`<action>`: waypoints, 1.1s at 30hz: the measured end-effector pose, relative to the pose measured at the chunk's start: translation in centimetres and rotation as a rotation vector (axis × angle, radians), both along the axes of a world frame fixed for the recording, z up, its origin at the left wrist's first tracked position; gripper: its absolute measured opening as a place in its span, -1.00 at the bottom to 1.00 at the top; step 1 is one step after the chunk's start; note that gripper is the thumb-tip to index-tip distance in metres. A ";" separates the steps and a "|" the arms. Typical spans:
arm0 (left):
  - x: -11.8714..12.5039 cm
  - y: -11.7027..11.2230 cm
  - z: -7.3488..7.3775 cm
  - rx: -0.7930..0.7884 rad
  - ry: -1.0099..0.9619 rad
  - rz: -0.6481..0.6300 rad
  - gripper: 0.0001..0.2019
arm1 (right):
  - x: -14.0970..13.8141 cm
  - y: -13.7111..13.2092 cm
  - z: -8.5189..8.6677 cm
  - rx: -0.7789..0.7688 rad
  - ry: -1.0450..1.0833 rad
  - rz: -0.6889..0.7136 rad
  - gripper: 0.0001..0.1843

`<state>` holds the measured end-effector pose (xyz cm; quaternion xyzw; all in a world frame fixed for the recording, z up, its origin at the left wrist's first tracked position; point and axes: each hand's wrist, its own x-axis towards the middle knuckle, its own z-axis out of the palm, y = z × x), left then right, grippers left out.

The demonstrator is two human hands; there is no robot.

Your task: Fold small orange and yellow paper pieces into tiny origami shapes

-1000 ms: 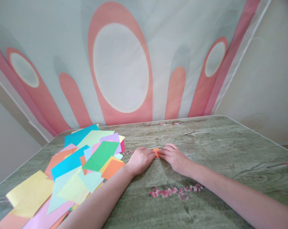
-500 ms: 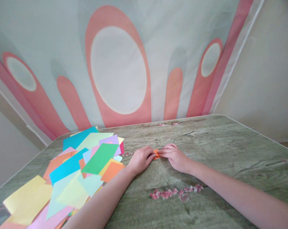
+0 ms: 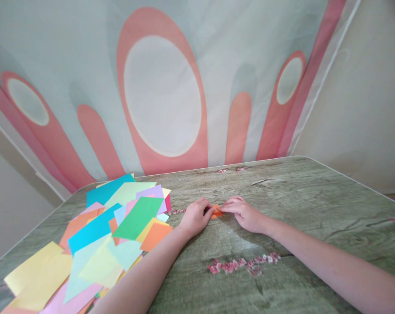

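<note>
A small piece of folded orange paper [image 3: 217,212] lies on the wood-patterned table between my two hands. My left hand [image 3: 198,216] has its thumb and fingers closed on the paper's left edge. From the other side, my right hand [image 3: 245,213] pinches the paper's right part with its fingertips. The fingers hide both edges, so the exact folds are too small to make out.
To the left of my left forearm spreads a loose pile of coloured paper sheets, a green sheet [image 3: 139,218] among them. The table [image 3: 315,205] has printed pink flowers [image 3: 243,264]. Behind its far edge hangs a patterned cloth [image 3: 217,65].
My right hand has shifted slightly to the right, and a bit more of the orange paper shows between the hands. My left hand stays at its side.
</note>
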<state>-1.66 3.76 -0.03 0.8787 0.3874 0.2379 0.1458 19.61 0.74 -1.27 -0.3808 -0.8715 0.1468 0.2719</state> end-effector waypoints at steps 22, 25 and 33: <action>0.0 -0.1 -0.3 0.013 -0.045 0.001 -0.85 | 0.3 -0.1 -0.4 0.131 -0.151 0.056 -0.54; -0.1 -0.2 -0.4 0.007 -0.065 0.008 -0.89 | 0.2 -0.2 -0.2 0.106 -0.132 0.050 -0.55; -0.3 -1.6 0.8 0.112 0.150 -0.061 -0.77 | 0.1 -0.2 -0.2 0.089 -0.147 0.051 -0.57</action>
